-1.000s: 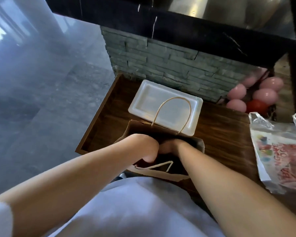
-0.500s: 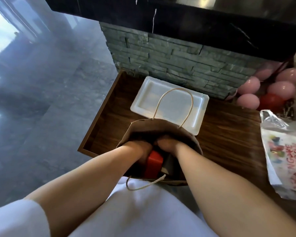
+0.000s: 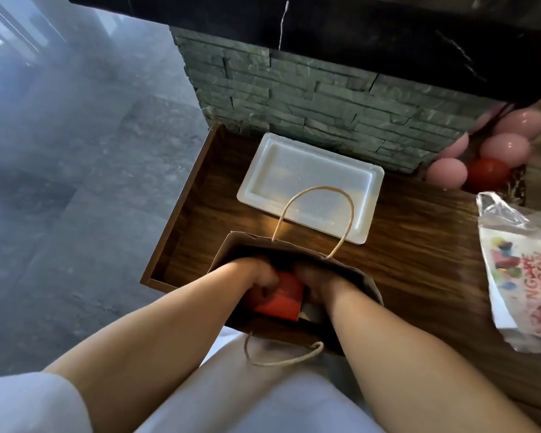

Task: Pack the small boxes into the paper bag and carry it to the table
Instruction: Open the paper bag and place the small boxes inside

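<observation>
A brown paper bag [image 3: 294, 248] with twine handles stands open on the wooden surface [image 3: 419, 260] right in front of me. Both my hands are down inside its mouth. My left hand [image 3: 253, 276] grips a small red box [image 3: 281, 298] from the left. My right hand [image 3: 319, 282] presses against the same box from the right. A grey or dark box edge [image 3: 310, 315] shows just below the red one. The bag's depths are hidden by my hands.
A white foam tray [image 3: 310, 185] lies behind the bag. A printed plastic bag [image 3: 525, 276] lies at the right. Pink and red balloons [image 3: 494, 154] sit at the far right. A stone-faced wall [image 3: 310, 101] backs the surface; its left edge drops to grey floor.
The red box has come into sight between my hands inside the bag. The bag's mouth has spread wider, and my view has tilted down toward it.
</observation>
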Demonstrator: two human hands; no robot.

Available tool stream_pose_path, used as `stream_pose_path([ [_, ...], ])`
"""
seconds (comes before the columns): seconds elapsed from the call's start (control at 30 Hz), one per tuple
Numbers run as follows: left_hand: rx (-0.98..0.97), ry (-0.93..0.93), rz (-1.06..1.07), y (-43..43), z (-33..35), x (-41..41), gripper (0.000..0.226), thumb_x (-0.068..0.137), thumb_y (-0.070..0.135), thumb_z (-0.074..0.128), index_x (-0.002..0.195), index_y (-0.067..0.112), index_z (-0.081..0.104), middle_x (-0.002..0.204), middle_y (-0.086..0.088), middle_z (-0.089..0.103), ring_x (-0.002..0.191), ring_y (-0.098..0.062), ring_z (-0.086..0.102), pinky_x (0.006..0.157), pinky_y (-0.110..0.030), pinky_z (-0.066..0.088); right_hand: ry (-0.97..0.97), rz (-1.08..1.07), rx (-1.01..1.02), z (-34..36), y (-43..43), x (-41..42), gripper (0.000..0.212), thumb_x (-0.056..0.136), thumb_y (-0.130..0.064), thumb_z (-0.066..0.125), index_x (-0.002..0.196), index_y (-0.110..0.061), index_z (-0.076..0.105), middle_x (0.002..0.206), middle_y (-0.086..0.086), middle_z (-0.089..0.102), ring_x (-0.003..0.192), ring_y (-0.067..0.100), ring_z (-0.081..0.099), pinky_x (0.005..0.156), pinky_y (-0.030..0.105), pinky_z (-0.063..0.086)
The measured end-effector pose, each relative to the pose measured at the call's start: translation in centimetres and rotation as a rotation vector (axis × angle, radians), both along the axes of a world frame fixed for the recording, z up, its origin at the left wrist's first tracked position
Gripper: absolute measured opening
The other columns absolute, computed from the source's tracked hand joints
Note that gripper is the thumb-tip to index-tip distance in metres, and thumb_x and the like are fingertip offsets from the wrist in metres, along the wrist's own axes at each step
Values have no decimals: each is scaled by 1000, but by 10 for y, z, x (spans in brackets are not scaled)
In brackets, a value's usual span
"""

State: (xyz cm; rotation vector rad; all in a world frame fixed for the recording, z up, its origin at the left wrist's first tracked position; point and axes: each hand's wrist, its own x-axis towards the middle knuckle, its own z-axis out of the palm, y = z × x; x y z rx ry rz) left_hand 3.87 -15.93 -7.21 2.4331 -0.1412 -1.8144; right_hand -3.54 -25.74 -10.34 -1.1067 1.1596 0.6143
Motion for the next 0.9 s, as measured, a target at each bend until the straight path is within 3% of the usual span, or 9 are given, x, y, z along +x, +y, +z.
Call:
stream_pose_path([
  [0.07,-115,-57,333,5,-4,5,27,93,15,50,117,7,60,111,-13,63,110,-30,57,91,-32,43,-26,-116,59,-2,1,-3,20,97,-24,49,90,-11,62,59,4,72,50,16,68,42,25,53],
  [0.13,-170,16,658,8,-4,7,18,88,12,50,98,4,63,88,-13,62,91,-30,61,93,-37,47,-43,-214,105,0,5,-5,21,96,-26,50,81,-15,60,47,1,69,41,14,66,36,25,52],
  [0.23,-152,99,884,8,-8,8,14,85,18,54,74,9,57,71,-12,59,66,-28,58,73,-36,50,-26,-347,201,-2,13,-2,25,97,-30,48,83,-14,60,50,6,70,43,18,68,57,37,54],
  [0.37,-152,7,937,12,-14,9,30,76,37,64,95,14,67,98,-14,69,95,-32,66,95,-45,49,-30,-448,252,-8,20,-2,23,95,-29,51,88,-12,65,64,13,74,57,25,72,64,44,53],
  [0.47,-173,-21,952,9,-12,8,38,77,43,68,103,15,70,107,-14,71,100,-33,66,96,-47,50,-14,-478,265,-5,22,-1,32,93,-34,53,112,-11,65,105,19,72,97,34,68,84,50,53],
  [0.53,-175,-1,967,8,-10,6,43,73,42,72,106,14,70,109,-16,71,101,-33,67,95,-48,51,-8,-473,282,-3,21,0,38,92,-34,54,121,-10,62,117,21,67,106,36,64,87,50,52],
  [0.67,-172,-22,961,12,-18,5,49,74,41,71,111,10,68,113,-16,70,105,-35,65,98,-50,48,-1,-412,315,-3,15,-7,28,93,-35,52,97,-11,66,78,17,76,68,31,73,58,40,59],
  [0.8,-145,-8,944,14,-19,6,47,79,40,69,114,9,67,115,-16,69,106,-34,64,99,-50,48,47,-294,253,-2,7,-9,33,97,-37,44,97,-9,62,100,18,65,108,36,60,85,43,49],
  [0.9,-134,23,917,15,-15,9,46,78,40,71,112,9,69,113,-17,70,104,-34,66,98,-49,49,93,-266,203,2,2,-6,33,93,-41,51,82,-13,65,80,14,72,82,30,65,61,32,50],
])
